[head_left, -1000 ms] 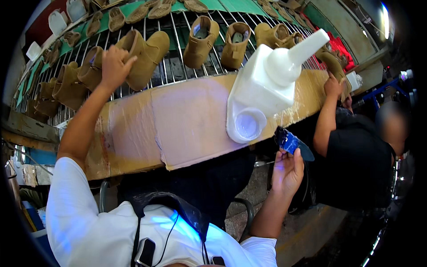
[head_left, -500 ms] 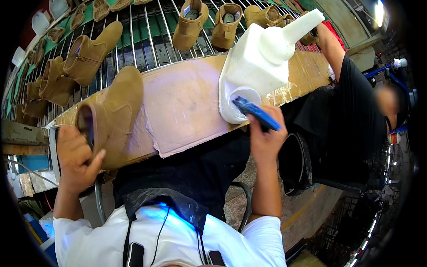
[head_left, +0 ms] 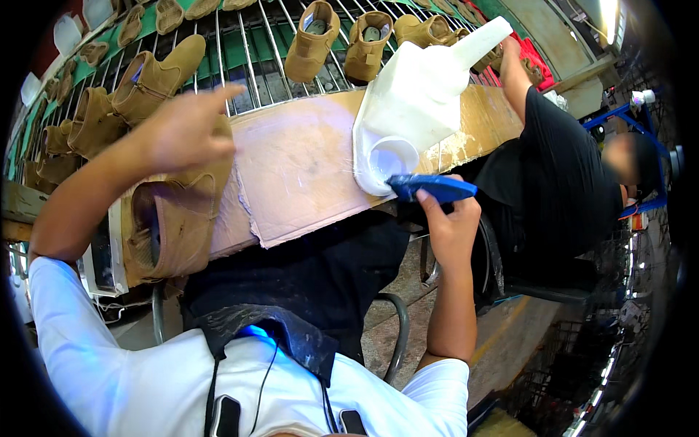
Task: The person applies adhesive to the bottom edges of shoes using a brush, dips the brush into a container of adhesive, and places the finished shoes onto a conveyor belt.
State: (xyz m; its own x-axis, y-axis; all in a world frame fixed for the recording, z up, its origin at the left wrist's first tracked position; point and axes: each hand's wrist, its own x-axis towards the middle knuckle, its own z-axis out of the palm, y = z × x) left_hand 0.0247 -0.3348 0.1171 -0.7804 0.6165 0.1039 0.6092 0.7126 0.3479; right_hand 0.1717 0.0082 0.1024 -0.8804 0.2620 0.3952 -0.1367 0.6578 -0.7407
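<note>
My right hand (head_left: 455, 215) grips a blue brush (head_left: 437, 189) by its handle. The brush's dark tip is at the near rim of a white cup (head_left: 393, 154), which is part of a white plastic glue bottle (head_left: 411, 95) with a long spout. My left hand (head_left: 182, 131), slightly blurred, is over a tan ankle boot (head_left: 186, 229) on the left of the bench, with its fingers stretched out and nothing seen in them. The boot's opening faces me; my hand hides part of its toe.
Cardboard (head_left: 298, 171) covers the bench edge. Beyond it runs a metal-bar rack (head_left: 251, 58) with several tan boots (head_left: 313, 44) and loose soles (head_left: 169, 16). On the right a person in black (head_left: 568, 189) sits close by, one arm reaching to the rack.
My left hand has left the boot's opening and moved up and away, over its toe. The boot has shifted slightly toward me. My right hand has tilted the brush flatter at the cup.
</note>
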